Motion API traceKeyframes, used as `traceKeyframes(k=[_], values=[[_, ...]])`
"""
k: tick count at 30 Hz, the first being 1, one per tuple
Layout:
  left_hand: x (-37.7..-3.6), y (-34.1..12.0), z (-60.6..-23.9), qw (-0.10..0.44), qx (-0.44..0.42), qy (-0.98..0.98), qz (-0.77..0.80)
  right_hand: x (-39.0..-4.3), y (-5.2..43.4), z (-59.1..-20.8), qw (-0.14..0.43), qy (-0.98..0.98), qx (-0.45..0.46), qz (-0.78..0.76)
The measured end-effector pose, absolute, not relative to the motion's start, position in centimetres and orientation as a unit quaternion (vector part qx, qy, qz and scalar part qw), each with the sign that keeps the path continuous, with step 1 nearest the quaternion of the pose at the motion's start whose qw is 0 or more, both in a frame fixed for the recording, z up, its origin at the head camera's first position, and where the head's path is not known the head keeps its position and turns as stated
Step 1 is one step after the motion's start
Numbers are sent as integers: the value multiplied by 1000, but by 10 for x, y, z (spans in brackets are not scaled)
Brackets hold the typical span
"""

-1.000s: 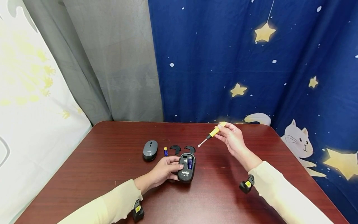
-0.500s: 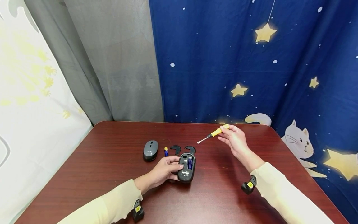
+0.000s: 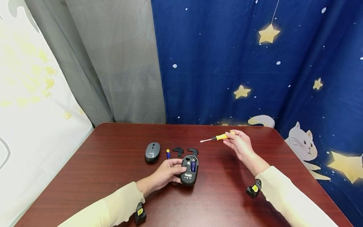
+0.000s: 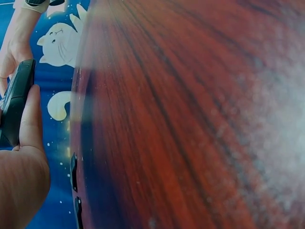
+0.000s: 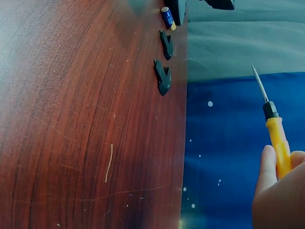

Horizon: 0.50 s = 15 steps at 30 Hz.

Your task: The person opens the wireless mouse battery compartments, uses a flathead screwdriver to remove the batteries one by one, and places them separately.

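Observation:
My left hand grips a black computer mouse by its left side, underside up, thumb on top. A blue battery lies in its uncovered battery bay. In the left wrist view the mouse shows edge-on between thumb and fingers. My right hand pinches the yellow handle of a flat-blade screwdriver. Its shaft points left, above the table beyond the mouse. In the right wrist view, thumb and fingers hold the screwdriver by the handle's end.
Just beyond the held mouse lie two black curved covers and a blue-and-yellow battery. A grey mouse sits left of them on the brown table. Curtains hang behind the table's far edge.
My right hand has moved slightly right and toward me, and the screwdriver has swung from slanting down-left to nearly level. My left hand and the held mouse stay in place.

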State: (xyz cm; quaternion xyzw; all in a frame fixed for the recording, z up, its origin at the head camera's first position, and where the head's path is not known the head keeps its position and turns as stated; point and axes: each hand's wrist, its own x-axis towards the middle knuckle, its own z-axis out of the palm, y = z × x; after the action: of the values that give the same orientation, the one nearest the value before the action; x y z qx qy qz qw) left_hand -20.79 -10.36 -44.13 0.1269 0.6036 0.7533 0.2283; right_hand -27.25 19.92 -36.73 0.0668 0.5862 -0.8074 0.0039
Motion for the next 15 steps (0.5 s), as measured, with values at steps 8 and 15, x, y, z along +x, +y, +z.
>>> traceKeyframes(k=[8,15], values=[[-209,-102,-442,227,126,605,753,-273,204,-374,16,591,87,-801],[-210,-101,-443,228,123,604,754,-273,209,-379,40,571,111,-812]])
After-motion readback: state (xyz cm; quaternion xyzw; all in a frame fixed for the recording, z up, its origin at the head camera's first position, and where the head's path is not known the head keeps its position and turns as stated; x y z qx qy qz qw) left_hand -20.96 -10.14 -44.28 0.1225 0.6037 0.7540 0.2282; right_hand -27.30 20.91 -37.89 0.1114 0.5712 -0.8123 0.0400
